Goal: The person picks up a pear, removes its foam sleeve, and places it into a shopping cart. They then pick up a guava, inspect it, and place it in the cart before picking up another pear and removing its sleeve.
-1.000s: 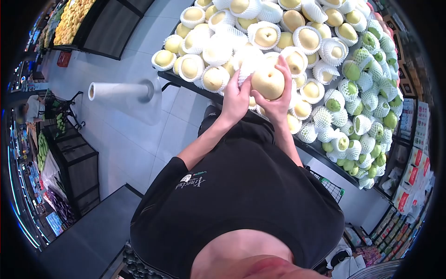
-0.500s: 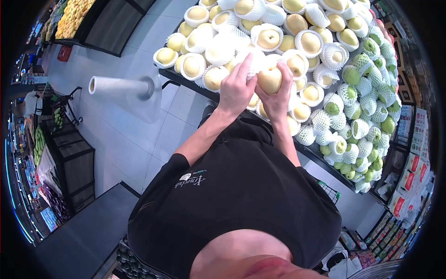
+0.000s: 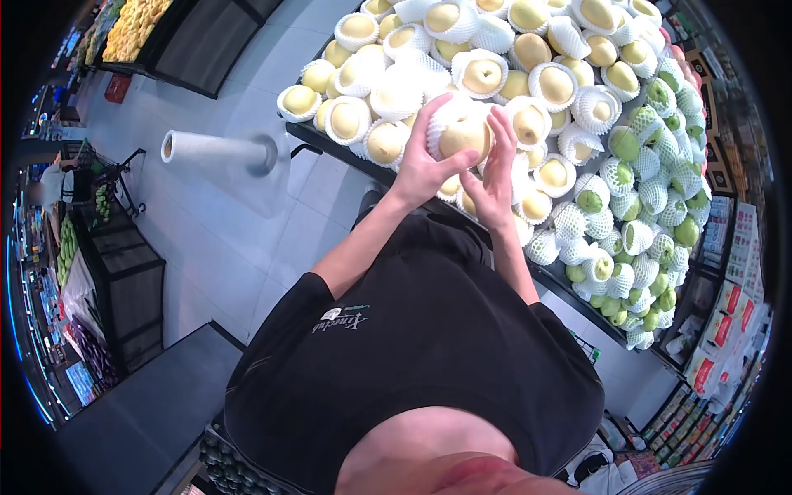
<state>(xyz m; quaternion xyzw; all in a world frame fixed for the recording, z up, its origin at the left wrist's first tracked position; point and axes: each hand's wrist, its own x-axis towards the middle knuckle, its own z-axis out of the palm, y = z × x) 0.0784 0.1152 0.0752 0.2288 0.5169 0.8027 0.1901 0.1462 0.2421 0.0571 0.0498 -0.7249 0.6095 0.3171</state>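
Observation:
A pale yellow pear [image 3: 465,140] sits partly inside a white foam net sleeve [image 3: 439,124], held above the edge of the pear display. My left hand [image 3: 425,169] is closed around the sleeved pear, fingers along its left side and thumb across its near face. On the other side my right hand [image 3: 497,177] has its fingers stretched up beside the pear, close to or touching it, with its thumb apart below. Directly beneath and beyond lie many pears in foam sleeves [image 3: 553,85].
Green fruit in foam nets [image 3: 623,177] fills the right part of the stand. A roll of plastic bags [image 3: 214,150] stands to the left. A dark table [image 3: 157,412] is at lower left, and another person with a cart [image 3: 62,183] stands at far left.
The bare pear in my right hand has gone into the foam sleeve, and my left hand now grips both. My right fingers have loosened and straightened.

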